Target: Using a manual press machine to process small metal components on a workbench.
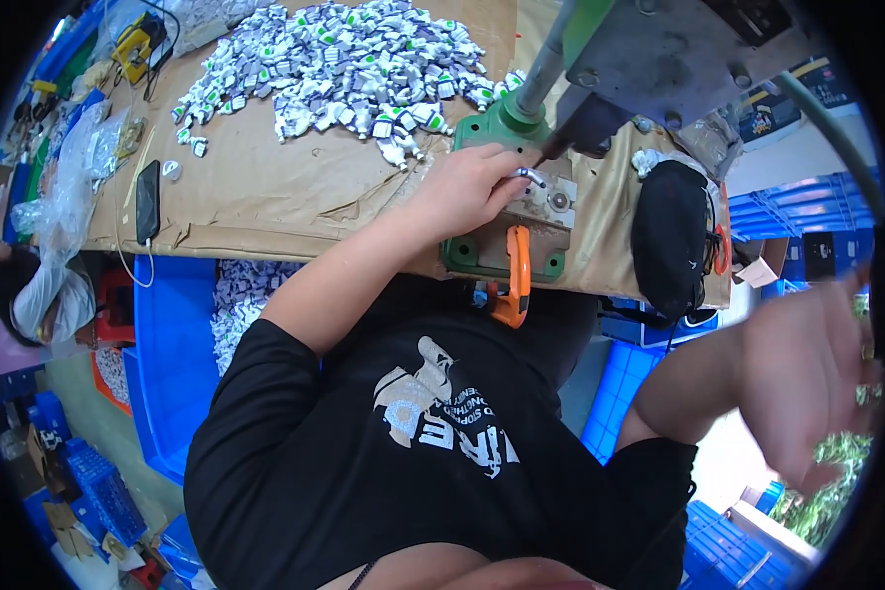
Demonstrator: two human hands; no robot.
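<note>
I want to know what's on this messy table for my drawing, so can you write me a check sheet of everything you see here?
Surface: a table covered in brown cardboard, creased and torn at the front edge.
Job's things: a green bench press held by an orange clamp; a small metal part lies on its plate.
Clutter: a big pile of small white-and-green pieces, a black phone, clear plastic bags, a black bag.
Grippers: left hand rests on the press at the metal part; right hand is raised off to the side, open, blurred.
Cables: a thin white lead hangs from the phone.
Surroundings: blue crates, another person at the left.
</note>
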